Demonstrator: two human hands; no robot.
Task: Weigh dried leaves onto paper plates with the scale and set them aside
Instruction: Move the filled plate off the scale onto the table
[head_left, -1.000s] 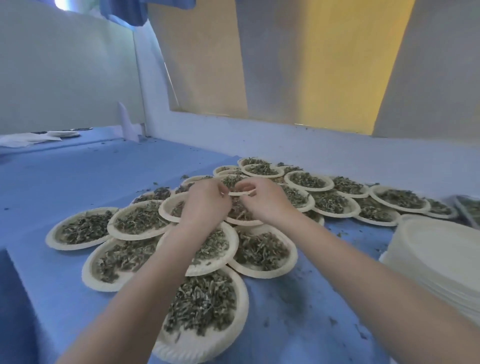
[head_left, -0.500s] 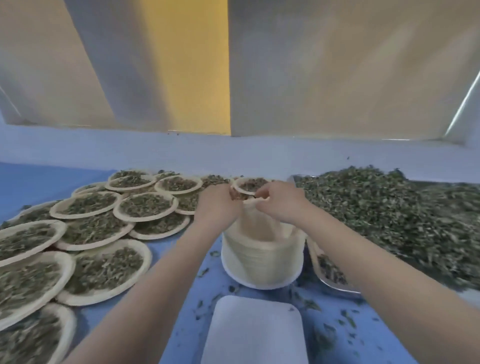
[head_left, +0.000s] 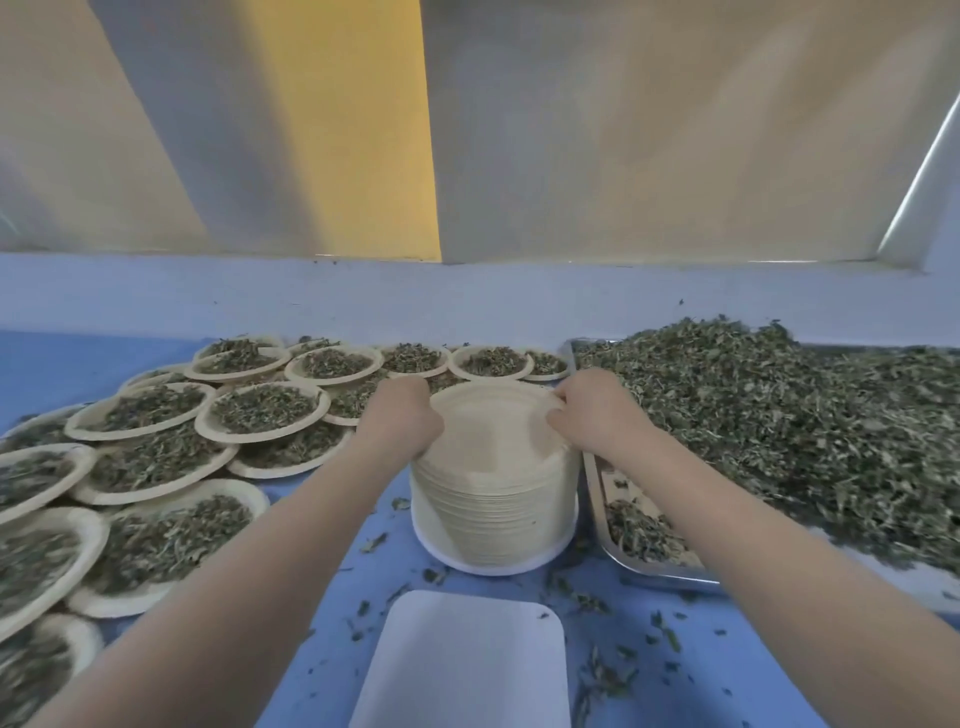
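Both hands now lower vs. 0.5 s ago, sitting on stack of empty paper plates (head_left: 493, 499) at centre. Left hand (head_left: 402, 418) curling over stack's left rim; right hand (head_left: 592, 410) pinching top plate's right edge. Filled plates (head_left: 262, 410) lying far left; dried leaves (head_left: 779, 415) heaping on tray (head_left: 649, 569) at right; white scale (head_left: 462, 665) sitting near.
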